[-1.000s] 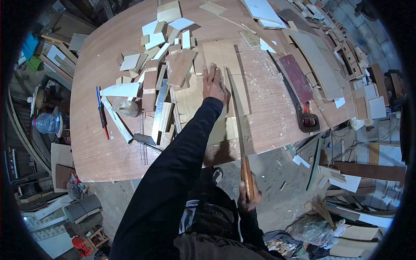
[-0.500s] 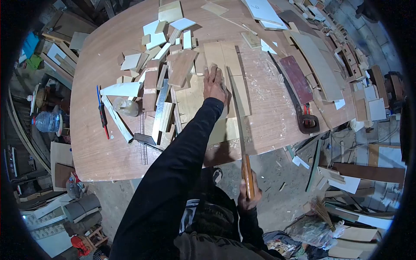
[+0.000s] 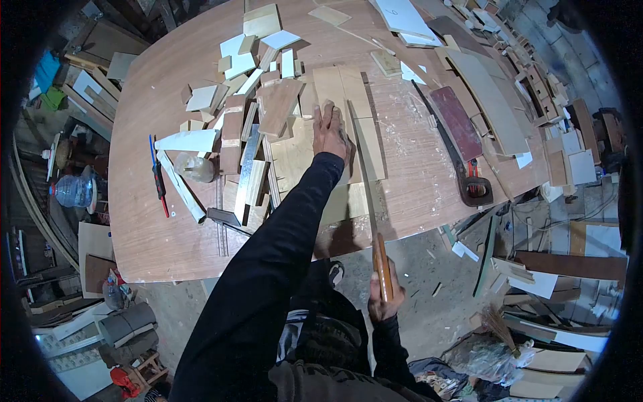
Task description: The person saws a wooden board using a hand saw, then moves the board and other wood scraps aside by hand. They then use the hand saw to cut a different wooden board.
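While saw (image 3: 372,208) crosses board (image 3: 374,149), hands (image 3: 329,132) work.

Illumination is bright across the tabletop (image 3: 154,241) and dim toward the periphery. Shadow falls along the plywood panel's (image 3: 328,84) right edge, indicating light from the left. The black sleeve (image 3: 268,234) retains little detail. Wide-angle distortion bows outer lines; black vignetting fills the corners.

The right hand (image 3: 388,305) hides part of the wooden handle (image 3: 383,264)
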The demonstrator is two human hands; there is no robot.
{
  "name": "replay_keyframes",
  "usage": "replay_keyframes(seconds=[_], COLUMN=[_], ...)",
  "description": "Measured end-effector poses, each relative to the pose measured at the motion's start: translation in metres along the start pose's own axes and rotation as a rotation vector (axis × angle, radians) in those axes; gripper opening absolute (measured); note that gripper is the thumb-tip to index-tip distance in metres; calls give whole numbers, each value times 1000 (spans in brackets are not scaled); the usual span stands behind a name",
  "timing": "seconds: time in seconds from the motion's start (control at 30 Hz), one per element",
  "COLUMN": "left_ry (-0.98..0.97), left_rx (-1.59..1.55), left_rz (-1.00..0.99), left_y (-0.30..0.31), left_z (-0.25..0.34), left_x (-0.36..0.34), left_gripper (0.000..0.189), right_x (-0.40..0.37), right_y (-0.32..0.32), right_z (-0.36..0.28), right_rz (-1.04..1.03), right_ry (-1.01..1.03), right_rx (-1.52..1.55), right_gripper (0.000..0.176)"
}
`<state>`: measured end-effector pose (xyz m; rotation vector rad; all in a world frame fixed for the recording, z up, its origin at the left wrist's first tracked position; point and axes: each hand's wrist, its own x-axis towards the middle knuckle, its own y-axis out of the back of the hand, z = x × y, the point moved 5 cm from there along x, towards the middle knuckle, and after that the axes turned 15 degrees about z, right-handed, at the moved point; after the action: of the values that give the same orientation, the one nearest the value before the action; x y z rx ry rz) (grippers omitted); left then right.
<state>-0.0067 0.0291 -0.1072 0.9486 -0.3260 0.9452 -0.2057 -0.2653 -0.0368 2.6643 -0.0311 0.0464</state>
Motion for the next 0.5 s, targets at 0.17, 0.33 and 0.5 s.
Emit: replay_keyframes(seconds=[0.17,0.33,0.5], left_ry=[-26,14,-22], left_rx=[-12,49,65], left_rz=[-19,-64,-46], left_y=[3,-2,-6], left_z=[1,-1,-4], left_x=[4,7,2], left_gripper=[60,59,60], right_x=[-10,-5,0], right_y=[4,1,-1], right_z=[6,0,2], right_rz=[81,20,-44], right_ry=[219,24,-68], right_rx=[-40,6,-30], right_gripper=[42,44,44])
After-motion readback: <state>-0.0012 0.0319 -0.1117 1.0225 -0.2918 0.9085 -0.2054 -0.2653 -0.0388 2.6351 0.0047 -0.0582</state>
